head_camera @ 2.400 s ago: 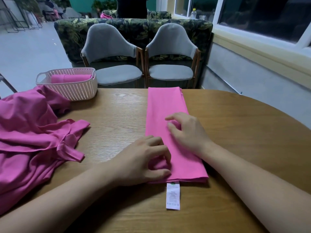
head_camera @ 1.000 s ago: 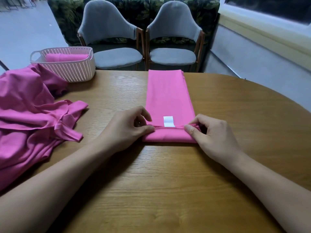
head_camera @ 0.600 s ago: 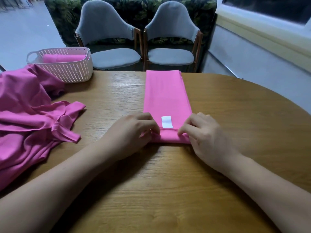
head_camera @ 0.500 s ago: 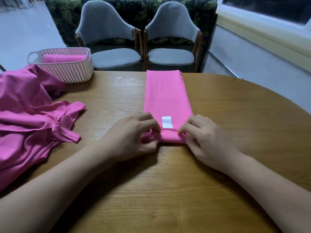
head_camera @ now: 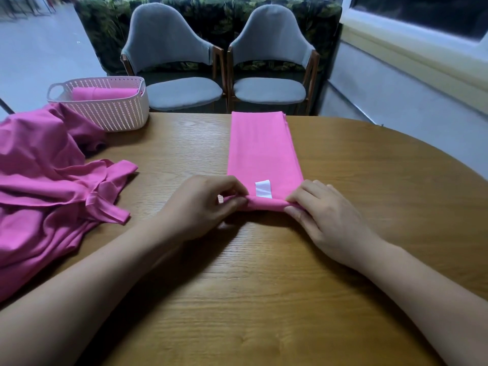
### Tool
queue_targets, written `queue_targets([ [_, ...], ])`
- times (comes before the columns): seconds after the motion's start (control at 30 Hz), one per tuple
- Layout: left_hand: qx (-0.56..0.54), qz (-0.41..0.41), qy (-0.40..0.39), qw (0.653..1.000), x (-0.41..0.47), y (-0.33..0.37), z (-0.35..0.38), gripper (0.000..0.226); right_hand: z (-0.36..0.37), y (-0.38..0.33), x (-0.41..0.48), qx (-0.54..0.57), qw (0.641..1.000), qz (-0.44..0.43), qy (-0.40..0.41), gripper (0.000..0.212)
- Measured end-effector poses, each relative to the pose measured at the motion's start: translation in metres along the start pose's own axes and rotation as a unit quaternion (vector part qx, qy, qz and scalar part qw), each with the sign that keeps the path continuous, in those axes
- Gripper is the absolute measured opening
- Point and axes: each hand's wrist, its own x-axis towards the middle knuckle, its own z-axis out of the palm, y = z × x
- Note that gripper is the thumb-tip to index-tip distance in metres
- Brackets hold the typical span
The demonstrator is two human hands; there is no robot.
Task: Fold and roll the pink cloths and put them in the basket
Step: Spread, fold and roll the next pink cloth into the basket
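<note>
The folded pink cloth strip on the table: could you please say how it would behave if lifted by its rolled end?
Probably floppy: the folded pink cloth strip lies flat and curls easily where the left hand and right hand pinch it. Its rolled end would likely loosen if released. It looks thin, so probably light.

On the table [head_camera: 264, 286] before you, the cloth [head_camera: 264, 149] runs straight away to the far edge, its near end rolled up. Your left hand [head_camera: 200, 207] pinches that end's left side and your right hand [head_camera: 330, 220] its right side, with the label [head_camera: 263, 188] just behind, between them. The heap [head_camera: 45, 175] lies to your left. Behind it stands the basket [head_camera: 113, 114], with a roll [head_camera: 103, 93] inside. Two chairs [head_camera: 171, 48] stand beyond the table.
</note>
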Motion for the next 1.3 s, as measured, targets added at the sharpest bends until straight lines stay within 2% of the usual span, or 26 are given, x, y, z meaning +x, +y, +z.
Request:
queue_targets([
  [0.13,-0.092,-0.053,-0.017,0.994,0.002,0.001,-0.003,0.01,-0.003,0.001,0.003,0.143,0.986,0.081,0.03,0.004],
  [0.2,-0.09,-0.061,-0.009,0.994,0.003,0.002,-0.001,0.012,-0.005,0.0,0.004,0.195,0.973,0.12,0.023,0.004],
  [0.43,-0.036,-0.048,0.037,0.998,0.004,0.003,0.011,0.011,0.003,0.001,0.013,0.188,0.965,0.182,0.028,0.007],
  [0.53,0.04,-0.022,0.055,0.997,0.004,0.005,0.012,0.007,0.007,0.001,0.014,0.135,0.976,0.167,0.039,0.006],
  [0.63,0.104,0.046,0.062,0.992,0.003,0.011,0.012,0.016,0.006,-0.001,0.014,0.03,0.99,0.122,0.066,0.001],
  [0.73,0.141,0.089,0.042,0.985,0.003,0.014,0.012,0.025,0.003,-0.01,0.013,-0.046,0.996,0.039,0.058,0.017],
  [0.8,0.145,0.08,0.04,0.985,0.001,0.016,0.012,0.022,0.005,-0.014,0.012,-0.085,0.996,0.006,0.04,0.026],
  [0.93,0.131,0.057,0.016,0.99,-0.002,0.016,0.008,0.028,0.003,-0.016,0.008,-0.091,0.996,-0.002,0.006,0.011],
  [1.0,0.118,0.045,0.002,0.992,0.0,0.011,0.005,0.034,0.001,-0.015,0.006,-0.081,0.997,-0.001,-0.003,0.015],
  [1.3,0.1,0.018,0.021,0.995,0.003,0.004,0.003,0.024,0.014,0.001,0.006,-0.103,0.994,0.001,0.034,0.017],
])
